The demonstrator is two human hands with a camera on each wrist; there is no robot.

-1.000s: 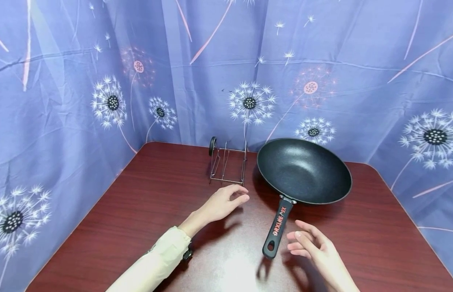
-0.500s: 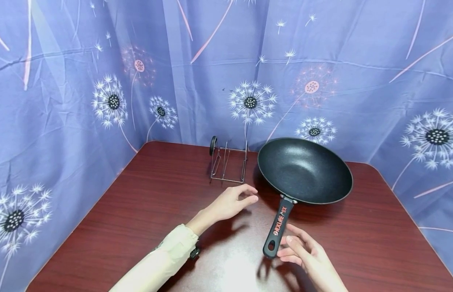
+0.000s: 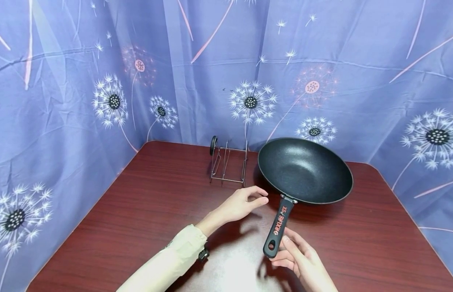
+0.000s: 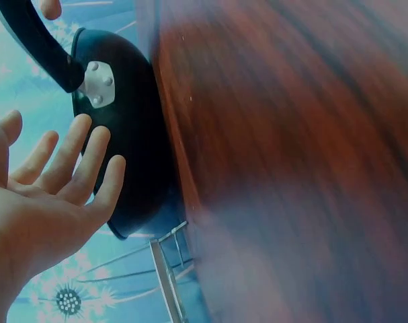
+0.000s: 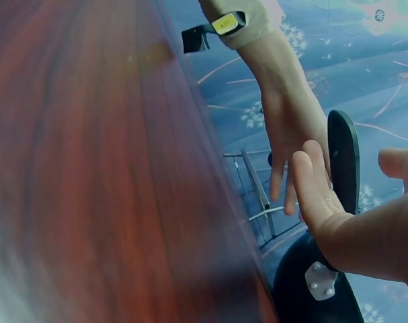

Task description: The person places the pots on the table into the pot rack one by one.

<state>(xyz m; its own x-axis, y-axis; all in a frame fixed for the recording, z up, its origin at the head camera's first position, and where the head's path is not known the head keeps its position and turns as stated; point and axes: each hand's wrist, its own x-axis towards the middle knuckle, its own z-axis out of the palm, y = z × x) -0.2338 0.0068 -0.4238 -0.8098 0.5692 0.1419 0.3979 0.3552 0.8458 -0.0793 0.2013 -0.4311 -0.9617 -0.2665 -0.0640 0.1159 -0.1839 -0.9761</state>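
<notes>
A black frying pan [image 3: 304, 172] stands on the table with its handle [image 3: 279, 223] pointing towards me and raised. Beside the handle's lower end is my right hand [image 3: 299, 257], fingertips behind it and thumb on its right. In the right wrist view those fingers are extended alongside the handle [image 5: 345, 161], with the thumb held apart. My left hand [image 3: 242, 205] hovers left of the handle, near the pan's lower-left edge, and holds nothing. In the left wrist view its spread fingers [image 4: 93, 161] overlap the pan's dark underside [image 4: 140, 134], where a riveted metal bracket joins the handle.
A wire rack [image 3: 228, 166] with a black round part at its left end stands at the back, left of the pan. Blue dandelion-print curtains [image 3: 211, 81] border the reddish-brown wooden table [image 3: 157, 194] at the back and sides.
My right hand has moved left, its fingertips passing behind the handle's end. My left hand has shifted right towards the pan. The pan and rack have stayed in place.
</notes>
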